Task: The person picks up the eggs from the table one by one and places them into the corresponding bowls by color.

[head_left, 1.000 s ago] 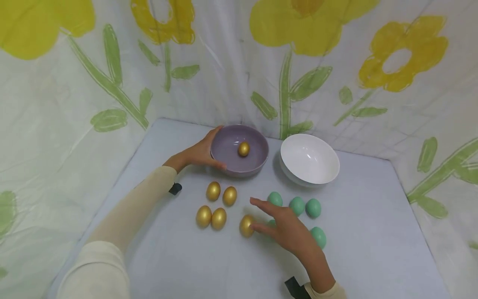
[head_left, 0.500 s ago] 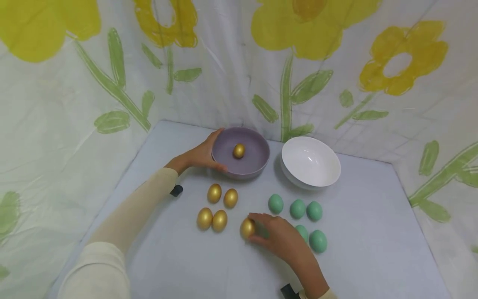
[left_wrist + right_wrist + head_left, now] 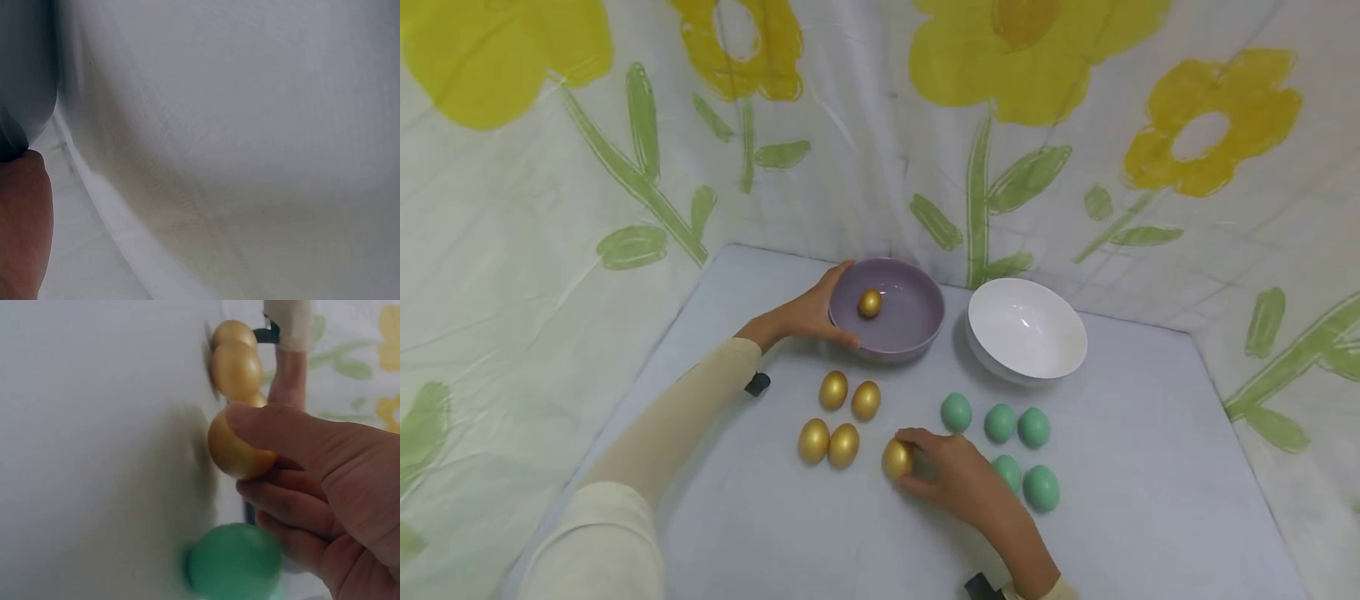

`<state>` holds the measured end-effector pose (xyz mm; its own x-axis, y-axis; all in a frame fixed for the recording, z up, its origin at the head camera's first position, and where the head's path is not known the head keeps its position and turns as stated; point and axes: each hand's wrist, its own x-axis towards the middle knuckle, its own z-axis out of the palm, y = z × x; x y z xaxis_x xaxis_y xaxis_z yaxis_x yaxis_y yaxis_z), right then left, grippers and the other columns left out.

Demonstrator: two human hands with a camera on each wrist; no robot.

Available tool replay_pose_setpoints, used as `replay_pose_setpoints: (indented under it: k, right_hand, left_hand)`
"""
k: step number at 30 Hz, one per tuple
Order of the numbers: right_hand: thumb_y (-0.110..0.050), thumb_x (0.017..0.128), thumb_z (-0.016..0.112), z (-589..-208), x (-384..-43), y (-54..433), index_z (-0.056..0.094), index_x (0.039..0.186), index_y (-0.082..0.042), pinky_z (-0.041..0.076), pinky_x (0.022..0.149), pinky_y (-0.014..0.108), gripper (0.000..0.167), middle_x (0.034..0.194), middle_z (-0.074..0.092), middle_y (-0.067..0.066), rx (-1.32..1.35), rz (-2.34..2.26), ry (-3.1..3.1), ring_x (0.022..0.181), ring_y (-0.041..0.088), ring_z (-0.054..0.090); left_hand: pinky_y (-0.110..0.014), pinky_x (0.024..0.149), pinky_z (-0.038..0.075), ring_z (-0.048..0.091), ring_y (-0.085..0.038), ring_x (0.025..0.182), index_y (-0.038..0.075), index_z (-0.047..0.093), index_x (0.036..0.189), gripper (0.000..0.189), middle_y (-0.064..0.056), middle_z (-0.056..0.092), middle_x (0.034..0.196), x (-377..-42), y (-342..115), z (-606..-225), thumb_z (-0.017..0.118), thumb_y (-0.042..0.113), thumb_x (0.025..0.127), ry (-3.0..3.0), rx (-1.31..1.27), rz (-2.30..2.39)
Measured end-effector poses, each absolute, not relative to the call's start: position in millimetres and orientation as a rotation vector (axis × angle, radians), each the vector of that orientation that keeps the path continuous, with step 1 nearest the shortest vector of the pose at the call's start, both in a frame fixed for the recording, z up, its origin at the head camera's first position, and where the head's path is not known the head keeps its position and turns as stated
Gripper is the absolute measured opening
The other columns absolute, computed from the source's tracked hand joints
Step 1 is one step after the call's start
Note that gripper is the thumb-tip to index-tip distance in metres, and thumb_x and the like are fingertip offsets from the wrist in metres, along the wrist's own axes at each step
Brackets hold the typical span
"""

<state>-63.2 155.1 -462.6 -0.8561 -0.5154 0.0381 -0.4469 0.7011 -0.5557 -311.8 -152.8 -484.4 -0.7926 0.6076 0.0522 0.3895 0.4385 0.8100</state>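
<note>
My left hand [image 3: 814,312] holds the left side of the purple bowl [image 3: 910,317], thumb at the front and fingers behind. One gold egg [image 3: 870,302] lies inside, toward the left wall. In the left wrist view, the thumb [image 3: 25,219] touches the dark outer wall of the bowl. My right hand [image 3: 958,475] pinches another gold egg [image 3: 240,450] between thumb and fingers, low over the table. Several gold eggs [image 3: 833,390] lie to its left, in front of the purple bowl. Several green eggs [image 3: 1000,423] lie to its right, one [image 3: 234,562] close to the fingers.
A white bowl [image 3: 1026,329] stands to the right of the purple one, near the back edge of the pale table [image 3: 1135,467]. Behind both hangs a curtain [image 3: 865,150] printed with yellow flowers, which also borders the sides.
My right hand has come down from beside the gold egg and closed its thumb and fingers on it. Inside the purple bowl, the egg has rolled left. My left hand stays at the bowl.
</note>
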Motion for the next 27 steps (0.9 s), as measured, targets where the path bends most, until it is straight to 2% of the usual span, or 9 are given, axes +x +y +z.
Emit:
replay_pose_setpoints:
  k: [4,7,11,17,22,27]
  right_hand:
    - [-0.029,0.09,0.087,-445.0,-79.3,163.5,0.067,0.139,-0.021,0.057,0.101,0.037,0.054,0.133,0.072,-0.009,-0.779,-0.949,2.784,0.123,0.015,0.069]
    - [-0.026,0.091,0.087,-420.5,-93.8,170.2,0.066,0.142,-0.018,0.056,0.103,0.04,0.056,0.136,0.071,-0.007,-0.8,-0.995,2.827,0.123,0.017,0.069]
    - [-0.021,0.091,0.087,-388.6,-111.9,179.3,0.065,0.142,-0.013,0.056,0.102,0.045,0.056,0.132,0.073,-0.001,-0.844,-1.022,2.95,0.122,0.02,0.07]
    - [-0.016,0.089,0.088,-354.5,-143.4,182.2,0.067,0.138,-0.009,0.058,0.097,0.043,0.055,0.131,0.074,0.006,-0.885,-1.106,3.107,0.121,0.025,0.071]
    - [-0.018,0.089,0.088,-345.6,-173.3,167.8,0.068,0.137,-0.01,0.058,0.099,0.04,0.053,0.131,0.074,0.006,-0.944,-1.171,3.096,0.121,0.024,0.07]
    - [-0.018,0.092,0.086,-356.3,-207.8,145.8,0.065,0.139,-0.007,0.056,0.102,0.04,0.053,0.133,0.073,0.008,-0.962,-1.256,2.979,0.124,0.024,0.069]
  left_hand:
    - [-0.056,0.125,0.027,0.021,-0.03,0.158,0.018,-0.004,0.171,0.152,-0.01,0.01,0.175,-312.1,-151.7,-482.2,0.101,0.05,0.066,2.454,0.866,1.267]
    - [-0.055,0.125,0.027,0.022,-0.03,0.158,0.019,-0.004,0.171,0.152,-0.01,0.01,0.175,-312.2,-151.0,-481.5,0.1,0.054,0.065,2.457,0.863,1.261]
    - [-0.054,0.125,0.029,0.025,-0.03,0.156,0.019,-0.004,0.171,0.153,-0.011,0.011,0.174,-312.0,-151.9,-484.2,0.1,0.055,0.064,2.463,0.858,1.252]
    - [-0.055,0.125,0.028,0.024,-0.03,0.157,0.018,-0.004,0.171,0.153,-0.01,0.01,0.175,-311.3,-152.6,-483.6,0.101,0.053,0.065,2.468,0.854,1.252]
    - [-0.056,0.125,0.028,0.023,-0.029,0.157,0.019,-0.004,0.171,0.152,-0.009,0.008,0.175,-310.3,-153.1,-482.5,0.1,0.053,0.065,2.461,0.842,1.248]
    - [-0.056,0.124,0.029,0.023,-0.029,0.157,0.019,-0.005,0.171,0.152,-0.009,0.007,0.175,-306.8,-152.7,-479.0,0.1,0.053,0.066,2.459,0.844,1.251]
